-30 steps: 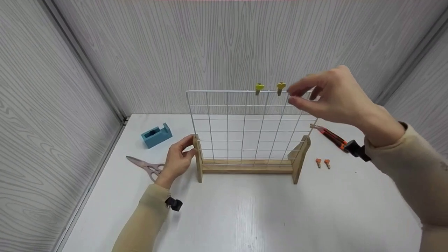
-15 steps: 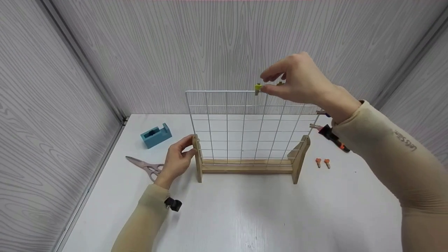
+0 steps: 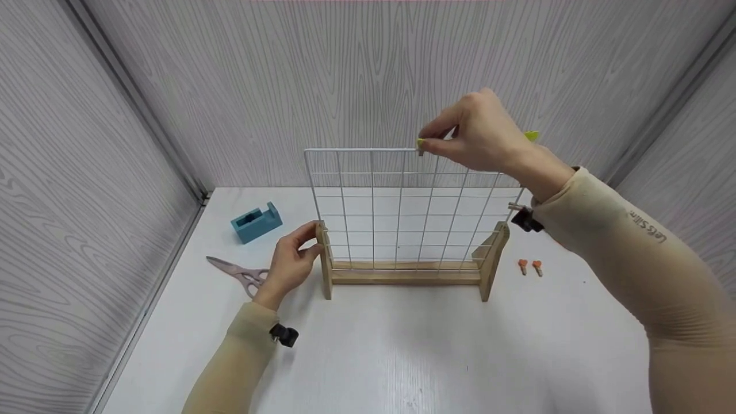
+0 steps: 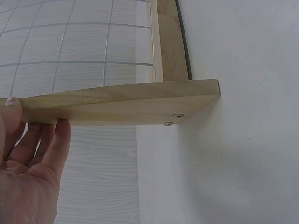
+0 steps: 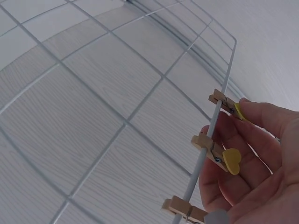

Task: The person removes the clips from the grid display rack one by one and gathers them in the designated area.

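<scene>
While left hand (image 3: 291,261) pinches wooden upright (image 3: 326,270) lower down, right hand (image 3: 474,135) is way nearer one, pinching yellow clip (image 5: 227,104). Clip sits on top wire (image 3: 362,150), just left of right hand's bulk, long axis crossing wire, yellow end thumbward.

Wood-grain panels (image 3: 368,69) wall the table (image 3: 402,356), booth-like.
</scene>
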The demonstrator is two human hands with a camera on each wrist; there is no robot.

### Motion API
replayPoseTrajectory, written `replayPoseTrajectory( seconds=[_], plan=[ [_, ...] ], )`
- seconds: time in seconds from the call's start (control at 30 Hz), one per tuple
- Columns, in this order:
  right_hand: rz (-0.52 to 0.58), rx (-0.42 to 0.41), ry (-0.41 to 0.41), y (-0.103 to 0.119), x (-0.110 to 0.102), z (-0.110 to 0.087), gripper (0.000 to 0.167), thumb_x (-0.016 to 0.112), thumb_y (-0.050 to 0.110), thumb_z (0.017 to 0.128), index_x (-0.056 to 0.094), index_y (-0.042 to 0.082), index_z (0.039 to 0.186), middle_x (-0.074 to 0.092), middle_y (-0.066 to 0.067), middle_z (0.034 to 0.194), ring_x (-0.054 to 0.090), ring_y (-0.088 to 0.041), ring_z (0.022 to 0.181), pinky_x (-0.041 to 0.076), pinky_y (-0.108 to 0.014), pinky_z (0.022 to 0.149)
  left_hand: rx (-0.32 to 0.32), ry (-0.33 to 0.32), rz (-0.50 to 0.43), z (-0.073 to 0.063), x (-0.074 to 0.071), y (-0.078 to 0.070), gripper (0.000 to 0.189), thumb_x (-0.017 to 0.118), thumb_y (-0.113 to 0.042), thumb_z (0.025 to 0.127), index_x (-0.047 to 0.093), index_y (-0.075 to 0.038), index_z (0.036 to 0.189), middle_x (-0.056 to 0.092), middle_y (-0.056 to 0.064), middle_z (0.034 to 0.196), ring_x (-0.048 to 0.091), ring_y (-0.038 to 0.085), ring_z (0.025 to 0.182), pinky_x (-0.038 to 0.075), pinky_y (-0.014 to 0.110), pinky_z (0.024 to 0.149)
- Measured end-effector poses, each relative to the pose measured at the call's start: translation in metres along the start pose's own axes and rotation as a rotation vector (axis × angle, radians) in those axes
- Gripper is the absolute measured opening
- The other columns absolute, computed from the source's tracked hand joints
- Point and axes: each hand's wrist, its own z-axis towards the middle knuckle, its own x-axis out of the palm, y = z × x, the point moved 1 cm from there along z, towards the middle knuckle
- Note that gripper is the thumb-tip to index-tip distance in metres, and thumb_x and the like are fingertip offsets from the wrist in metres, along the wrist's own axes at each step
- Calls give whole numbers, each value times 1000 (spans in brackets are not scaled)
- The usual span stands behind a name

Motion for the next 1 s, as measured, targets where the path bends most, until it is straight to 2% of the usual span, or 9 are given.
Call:
replayPoseTrajectory(
  seconds=[0.13, 0.27, 0.43, 0.6, 0.73, 0.9, 1.0],
  plan=[
    [28, 32, -9, 0, 0, 1, 12, 81, 14, 102, 92, 11, 101, 89, -11, 95, 67, 8, 67, 52, -7, 57, 11, -8, 8, 0, 0, -2, 56, 67, 4, 107, 57, -1, 162, 66, 20, 160, 61, 38, 154, 57, 48, 122],
    [62, 55, -18, 2, -3, 2, 10, 83, 14, 100, 92, 10, 100, 88, -11, 94, 65, 9, 60, 50, -9, 52, 15, -11, 29, -1, 0, -3, 55, 66, 3, 107, 57, -2, 162, 67, 20, 160, 62, 37, 154, 58, 49, 122],
    [122, 13, -25, 4, -9, 0, 10, 81, 11, 101, 91, 7, 103, 88, -13, 96, 69, 9, 66, 57, -9, 59, 5, -6, 36, -1, 0, -2, 55, 65, 2, 108, 57, -2, 162, 66, 20, 161, 61, 39, 155, 56, 51, 123],
    [133, -9, -18, 7, -15, -6, 11, 81, 14, 103, 91, 9, 104, 89, -10, 98, 72, 11, 75, 61, -9, 69, -3, -4, 30, -1, 0, -2, 56, 65, 2, 108, 56, -3, 163, 66, 20, 161, 61, 39, 155, 56, 53, 124],
    [133, 7, -70, 10, -21, -17, 11, 82, 16, 103, 91, 9, 105, 89, -10, 99, 72, 13, 73, 59, -8, 66, -7, 0, 25, -1, 0, -2, 56, 65, 1, 109, 55, -4, 164, 65, 19, 162, 60, 38, 156, 55, 53, 125],
    [185, -41, -140, 12, -33, -31, 7, 87, 9, 98, 91, 8, 102, 89, -12, 95, 75, 10, 76, 59, -8, 67, -15, 0, 23, -2, 0, -3, 57, 64, 2, 109, 55, -4, 165, 65, 19, 162, 60, 38, 156, 55, 53, 126],
    [196, -85, -162, 6, -38, -41, 9, 88, 1, 94, 91, 7, 100, 89, -7, 93, 76, 8, 78, 60, -8, 70, -15, -4, 18, -2, 1, -3, 57, 65, 3, 108, 55, -3, 164, 65, 19, 162, 60, 38, 155, 57, 51, 124]
  ],
)
